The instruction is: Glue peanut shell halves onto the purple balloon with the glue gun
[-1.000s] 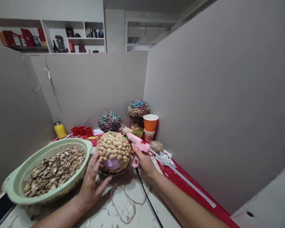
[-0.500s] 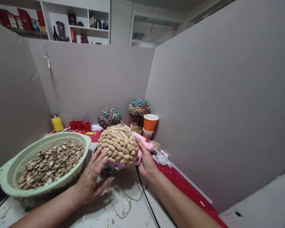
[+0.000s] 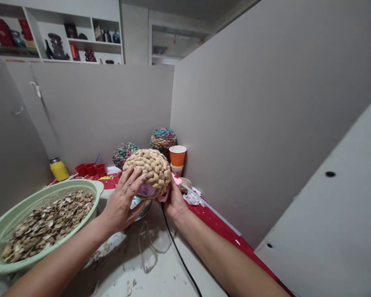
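Observation:
A ball covered in peanuts in their shells is raised in front of me, with a bare purple patch low on its near side. My left hand grips it from the left, fingers along the side and thumb underneath. My right hand is closed around a pink glue gun pressed close to the ball's right side. Most of the gun is hidden by the ball and the hand. Its black cord runs down across the table. Under the ball, a bowl is partly covered.
At left stands a green colander full of broken shells. Behind are two coloured peanut balls, orange paper cups, red cups and a yellow jar. Grey partitions close off the back and sides. A loop of string lies in front.
The view has turned to the right. The ball has been lifted and tilted, showing more of the purple patch and the bowl below. My left hand's fingers now reach higher on it.

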`<state>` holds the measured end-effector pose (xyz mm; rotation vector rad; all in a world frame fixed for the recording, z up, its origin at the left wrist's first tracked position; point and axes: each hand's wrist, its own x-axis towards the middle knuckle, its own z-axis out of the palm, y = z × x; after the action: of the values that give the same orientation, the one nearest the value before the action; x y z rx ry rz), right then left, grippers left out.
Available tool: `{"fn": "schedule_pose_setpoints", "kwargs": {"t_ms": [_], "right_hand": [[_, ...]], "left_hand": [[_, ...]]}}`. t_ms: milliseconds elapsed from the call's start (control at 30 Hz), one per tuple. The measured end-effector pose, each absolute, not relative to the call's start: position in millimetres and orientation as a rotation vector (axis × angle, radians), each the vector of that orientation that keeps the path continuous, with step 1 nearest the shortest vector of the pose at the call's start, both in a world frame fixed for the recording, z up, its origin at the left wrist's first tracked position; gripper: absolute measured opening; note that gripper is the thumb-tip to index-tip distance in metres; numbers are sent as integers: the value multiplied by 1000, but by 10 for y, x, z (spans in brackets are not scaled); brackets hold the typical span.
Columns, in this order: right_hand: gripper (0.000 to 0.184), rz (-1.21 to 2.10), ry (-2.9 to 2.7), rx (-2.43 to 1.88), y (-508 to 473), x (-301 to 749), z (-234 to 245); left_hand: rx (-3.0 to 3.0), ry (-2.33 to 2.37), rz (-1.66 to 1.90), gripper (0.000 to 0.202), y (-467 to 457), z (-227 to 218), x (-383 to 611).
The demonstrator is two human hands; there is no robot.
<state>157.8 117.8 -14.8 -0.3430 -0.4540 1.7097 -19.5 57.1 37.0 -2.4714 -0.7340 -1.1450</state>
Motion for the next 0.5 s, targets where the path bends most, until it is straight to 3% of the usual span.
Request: {"fn": "schedule_pose_setpoints", "kwargs": {"t_ms": [333, 500], "right_hand": [[26, 1605, -426, -214, 1193, 1664, -40], [27, 1574, -423, -211, 1176, 1665, -62]], "left_hand": [[-2294, -689, -1337, 93, 622, 203, 107], [-2179, -856, -1605, 99, 649, 187, 148]]}}
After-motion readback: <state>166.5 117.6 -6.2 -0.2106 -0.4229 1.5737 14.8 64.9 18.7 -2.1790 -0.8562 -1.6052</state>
